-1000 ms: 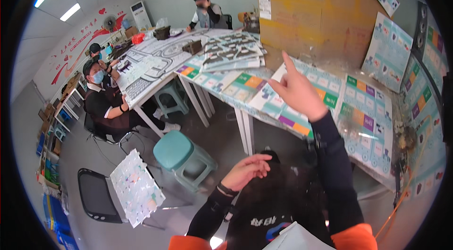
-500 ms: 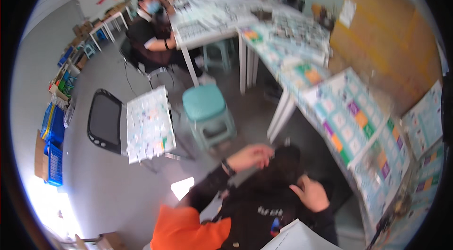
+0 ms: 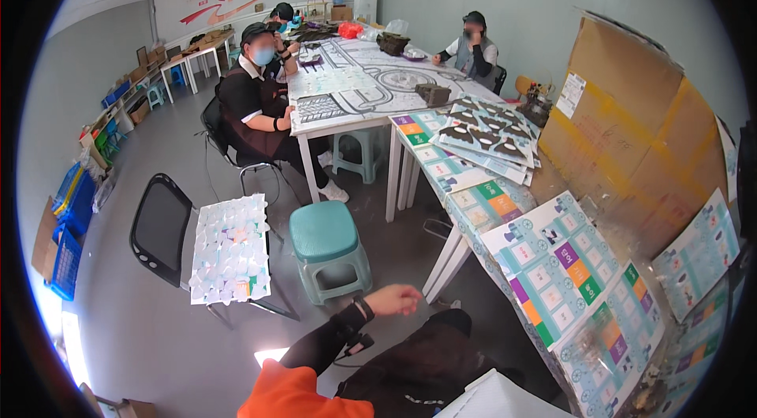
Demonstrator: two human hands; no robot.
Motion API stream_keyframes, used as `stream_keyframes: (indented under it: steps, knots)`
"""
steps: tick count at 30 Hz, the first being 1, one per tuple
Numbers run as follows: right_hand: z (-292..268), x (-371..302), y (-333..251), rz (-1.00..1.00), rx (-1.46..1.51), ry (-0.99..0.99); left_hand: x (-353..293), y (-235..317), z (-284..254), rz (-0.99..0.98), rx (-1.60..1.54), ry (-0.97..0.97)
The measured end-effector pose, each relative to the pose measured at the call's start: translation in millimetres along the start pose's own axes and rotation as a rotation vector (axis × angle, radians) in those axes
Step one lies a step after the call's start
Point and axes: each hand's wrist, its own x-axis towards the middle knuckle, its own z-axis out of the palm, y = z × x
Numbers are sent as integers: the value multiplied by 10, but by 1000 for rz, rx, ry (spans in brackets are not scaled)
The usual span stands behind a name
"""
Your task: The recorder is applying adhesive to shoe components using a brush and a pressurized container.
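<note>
My left hand (image 3: 396, 300) is held out over my dark-clothed lap, its fingers loosely bent and nothing visible in them. A black band circles that wrist, and an orange sleeve covers the upper arm. Just beyond the hand stands a teal plastic stool (image 3: 323, 230) with a bare seat. My right hand is out of the picture. To the right, printed card sheets (image 3: 544, 260) with teal, purple, orange and green blocks lie along the table. A small black device (image 3: 359, 344) with a cable shows beside my left forearm.
A black-backed chair (image 3: 162, 221) carries a sheet of white cut-out pieces (image 3: 230, 248). A large cardboard box (image 3: 631, 126) stands at the right. Dark die-cut sheets (image 3: 489, 130) are stacked farther along. Several people sit around the white table (image 3: 347, 106).
My view has swung, so the stool and chair sit lower and a little left. My right hand has left the picture. My left hand is lower, away from my other hand.
</note>
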Motion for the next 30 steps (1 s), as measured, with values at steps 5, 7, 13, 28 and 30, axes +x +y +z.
stream_keyframes:
  steps: [5, 7, 13, 28, 30]
  knots:
    - [-106, 187, -71, -92, -64, 137, 167, 519, -87, 39, -83, 50]
    - [-243, 211, -297, -124, -52, 200, 195, 623, -56, 93, -124, 10]
    - [-380, 240, -864, -367, -51, 249, -8, 1406, 337, 304, -215, -177]
    - [-1518, -942, 528, 152, 779, 1493, -121, 1853, 177, 658, 368, -399]
    - [-1464, -874, 505, 396, -555, 1823, -60, 1874, 293, 697, 202, 85]
